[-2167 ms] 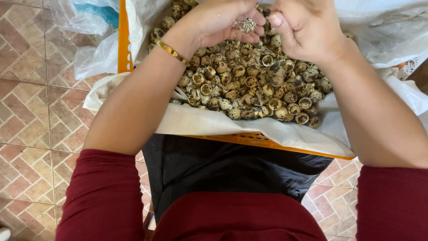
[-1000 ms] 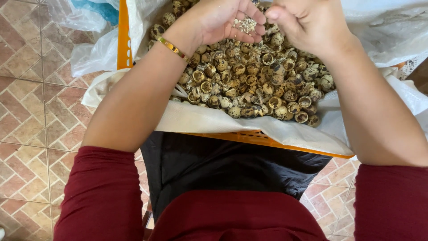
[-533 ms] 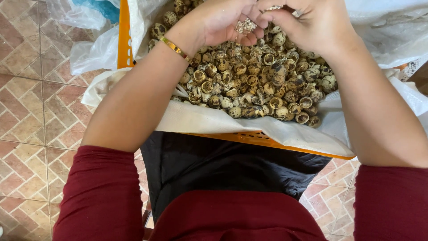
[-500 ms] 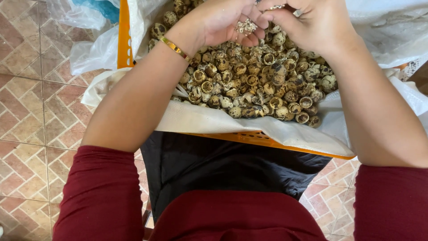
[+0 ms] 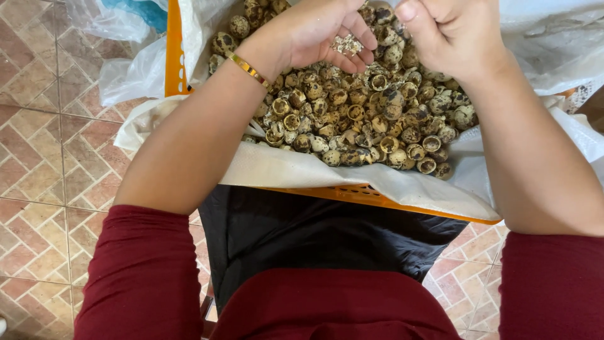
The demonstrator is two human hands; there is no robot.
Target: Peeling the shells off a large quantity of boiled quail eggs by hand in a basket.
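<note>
Cupping a small heap of shell bits point(image 5: 346, 44) in the left hand point(image 5: 314, 28), palm up, fingers curled loosely around the crumbs, above the far half of the crate. Held beside it, the right hand point(image 5: 450, 31), fingers drawn in toward the palm; whether anything sits pinched inside cannot be told, with the thumb side turned away. Just under both hands, a deep pile of speckled shells point(image 5: 358, 110), mostly emptied halves with a few that look whole near the far left corner. Lining the orange crate point(image 5: 173, 50), a white sack point(image 5: 302, 170) folded over the near edge and the left edge. Around the left wrist, a gold bangle point(image 5: 248, 69). Below the crate's near edge, a black apron point(image 5: 314, 233) over the lap, dark red sleeves point(image 5: 141, 277) at both sides. Past the left edge, tiled floor point(image 5: 44, 157) and crumpled plastic bags point(image 5: 126, 38).

Likely trouble: crumbs slipping between the loosely curled fingers and falling back into the pile. Also possible: bits landing on the apron or floor if the cupped hand tilts while over the near edge, where the sack sags low.
</note>
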